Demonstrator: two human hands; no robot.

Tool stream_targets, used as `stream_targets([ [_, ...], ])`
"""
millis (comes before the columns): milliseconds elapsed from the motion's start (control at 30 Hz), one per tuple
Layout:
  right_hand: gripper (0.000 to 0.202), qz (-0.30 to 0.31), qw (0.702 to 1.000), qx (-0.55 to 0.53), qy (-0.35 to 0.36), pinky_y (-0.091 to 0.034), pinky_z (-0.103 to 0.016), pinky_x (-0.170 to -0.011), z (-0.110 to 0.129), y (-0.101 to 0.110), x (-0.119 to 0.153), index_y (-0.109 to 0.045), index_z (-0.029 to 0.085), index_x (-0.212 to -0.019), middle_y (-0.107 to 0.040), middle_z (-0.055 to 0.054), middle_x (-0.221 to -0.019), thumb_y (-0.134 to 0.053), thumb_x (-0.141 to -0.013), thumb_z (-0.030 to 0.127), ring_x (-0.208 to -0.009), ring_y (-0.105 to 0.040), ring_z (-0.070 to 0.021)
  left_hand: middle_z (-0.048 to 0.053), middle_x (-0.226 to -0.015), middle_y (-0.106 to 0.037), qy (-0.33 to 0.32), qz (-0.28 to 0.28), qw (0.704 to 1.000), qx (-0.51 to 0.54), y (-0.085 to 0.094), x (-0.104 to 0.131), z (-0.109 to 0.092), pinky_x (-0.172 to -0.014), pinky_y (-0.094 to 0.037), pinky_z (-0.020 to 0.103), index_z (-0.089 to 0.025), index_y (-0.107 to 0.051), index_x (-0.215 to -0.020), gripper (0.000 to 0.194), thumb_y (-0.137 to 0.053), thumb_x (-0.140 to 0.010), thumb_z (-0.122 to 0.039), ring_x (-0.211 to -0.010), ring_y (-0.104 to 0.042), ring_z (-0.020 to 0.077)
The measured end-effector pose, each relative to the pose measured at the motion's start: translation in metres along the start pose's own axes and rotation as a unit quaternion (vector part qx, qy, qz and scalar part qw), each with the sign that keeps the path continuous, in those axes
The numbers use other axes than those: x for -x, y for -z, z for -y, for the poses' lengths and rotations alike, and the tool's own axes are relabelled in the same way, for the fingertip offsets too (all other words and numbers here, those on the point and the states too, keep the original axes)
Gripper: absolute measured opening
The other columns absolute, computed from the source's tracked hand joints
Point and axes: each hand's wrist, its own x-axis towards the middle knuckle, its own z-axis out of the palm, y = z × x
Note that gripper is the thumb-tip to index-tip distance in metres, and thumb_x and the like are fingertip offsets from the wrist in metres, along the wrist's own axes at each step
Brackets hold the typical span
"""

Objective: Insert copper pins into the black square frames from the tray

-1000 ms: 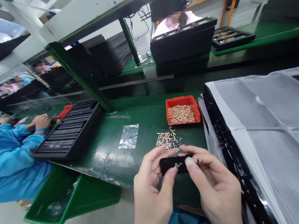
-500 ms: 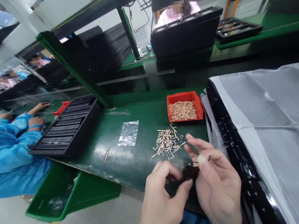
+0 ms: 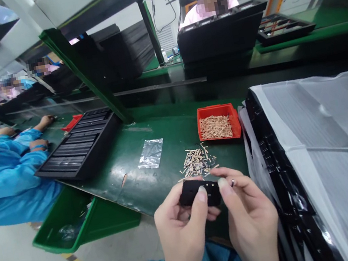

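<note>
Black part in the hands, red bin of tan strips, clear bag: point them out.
Black part (image 3: 189, 191): head view, left portion of its visible face.
Red bin (image 3: 215, 110): head view, inner back wall.
Clear bag (image 3: 151, 154): head view, its middle.

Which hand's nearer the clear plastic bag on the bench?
Left. The left hand, gripping the black piece, is on the near side of the plastic bag, slightly right. The right hand, at the piece's right end, is farther right from the bag.
</note>
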Motion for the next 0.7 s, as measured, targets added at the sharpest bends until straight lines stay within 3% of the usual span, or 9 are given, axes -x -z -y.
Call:
stream_targets([
  [100,0.010,-0.011,1.000,0.018,0.003,-0.062,-0.025,-0.091,0.002,-0.004,0.001,-0.075,0.023,-0.090,-0.078,-0.004,-0.111,-0.076,-0.097,0.030,-0.102,-0.076,-0.0155,0.004,-0.098,-0.086,-0.010,0.019,1.000,0.002,-0.003,0.002,0.003,-0.068,-0.070,0.027,-0.020,-0.083,-0.102,0.017,-0.075,-0.097,-0.033,-0.075,-0.083,0.0208],
  [233,0.015,-0.004,0.999,0.035,0.008,-0.065,-0.026,-0.084,0.009,-0.008,0.000,-0.074,0.023,-0.084,-0.076,-0.004,-0.103,-0.076,-0.096,0.032,-0.093,-0.077,-0.0167,0.006,-0.117,-0.084,-0.029,0.006,0.999,-0.044,-0.002,0.002,0.009,-0.075,-0.071,0.028,-0.024,-0.080,-0.116,0.021,-0.074,-0.098,-0.033,-0.093,-0.083,0.0241],
  [400,0.016,0.005,0.998,0.061,0.005,-0.066,-0.035,-0.089,0.011,-0.007,0.001,-0.073,0.023,-0.083,-0.074,-0.005,-0.103,-0.076,-0.096,0.032,-0.095,-0.077,-0.0205,0.004,-0.119,-0.083,-0.049,0.013,0.995,-0.084,0.000,0.002,0.013,-0.080,-0.069,0.026,-0.026,-0.078,-0.117,0.020,-0.074,-0.099,-0.035,-0.097,-0.082,0.0225],
  [700,0.012,0.009,0.996,0.077,0.036,-0.064,-0.027,-0.081,0.012,-0.006,0.002,-0.073,0.025,-0.084,-0.073,-0.004,-0.101,-0.075,-0.096,0.027,-0.091,-0.074,-0.0167,0.003,-0.121,-0.083,-0.092,0.049,0.989,-0.103,0.002,0.000,0.015,-0.088,-0.067,0.031,-0.029,-0.078,-0.118,0.019,-0.066,-0.103,-0.029,-0.101,-0.082,0.0234],
])
